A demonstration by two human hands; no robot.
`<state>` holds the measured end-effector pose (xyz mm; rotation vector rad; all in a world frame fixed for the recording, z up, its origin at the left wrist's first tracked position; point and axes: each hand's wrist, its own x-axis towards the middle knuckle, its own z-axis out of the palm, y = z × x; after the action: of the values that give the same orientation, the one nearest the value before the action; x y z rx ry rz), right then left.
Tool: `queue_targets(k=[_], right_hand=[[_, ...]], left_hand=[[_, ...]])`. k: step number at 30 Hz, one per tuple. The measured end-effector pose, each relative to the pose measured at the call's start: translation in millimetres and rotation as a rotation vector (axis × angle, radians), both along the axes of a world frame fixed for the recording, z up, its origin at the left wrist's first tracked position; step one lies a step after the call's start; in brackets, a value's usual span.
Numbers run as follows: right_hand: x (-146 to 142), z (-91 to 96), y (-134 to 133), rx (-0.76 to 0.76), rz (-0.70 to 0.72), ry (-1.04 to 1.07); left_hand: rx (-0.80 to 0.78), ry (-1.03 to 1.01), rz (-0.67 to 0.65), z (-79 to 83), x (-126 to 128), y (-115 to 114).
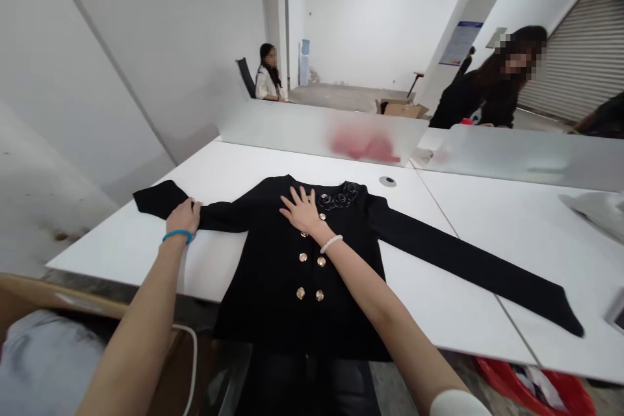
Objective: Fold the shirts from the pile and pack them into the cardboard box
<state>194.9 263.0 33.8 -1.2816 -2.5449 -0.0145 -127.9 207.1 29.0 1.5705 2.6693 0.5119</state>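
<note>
A black jacket (273, 260) lies face up across the white table, its hem hanging over the front edge. Two columns of gold buttons (303, 257) run down its front, and dark flower trims (341, 198) sit at the neckline on the right. My right hand (302, 209) rests flat on the chest, fingers spread. At the left sleeve, my left hand (184, 216) is closed on the fabric, with the cuff end fanned out beyond it. The other sleeve (468, 257) stretches out straight to the right.
A frosted divider (302, 130) stands along the back of the table (419, 312). Beyond it are two people and a cardboard box (400, 108). Under the table's right front is a red bag (507, 385); a carton (29, 289) with pale cloth stands at lower left.
</note>
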Motion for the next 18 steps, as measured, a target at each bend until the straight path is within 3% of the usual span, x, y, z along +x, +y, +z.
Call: queue_targets(k=[4,9,13,18], right_hand=[[21.8,-28.1,31.8,-0.128,-0.153,-0.086],[71.1,-27.9,60.8,-0.189,-0.32,-0.14],[98.9,-26.1,69.7,-0.207,-0.364,-0.141],[104.8,-25.3,70.0,-0.22,-0.356,-0.146]], left_hand=[[0.093,-0.041,0.037,-6.5,-6.7,3.5],[0.231,-0.209,0.051,-3.4,17.3,20.6],[0.128,-0.222,0.0,11.7,40.1,31.6],[-0.143,-0.143,0.143,28.9,42.2,52.2]])
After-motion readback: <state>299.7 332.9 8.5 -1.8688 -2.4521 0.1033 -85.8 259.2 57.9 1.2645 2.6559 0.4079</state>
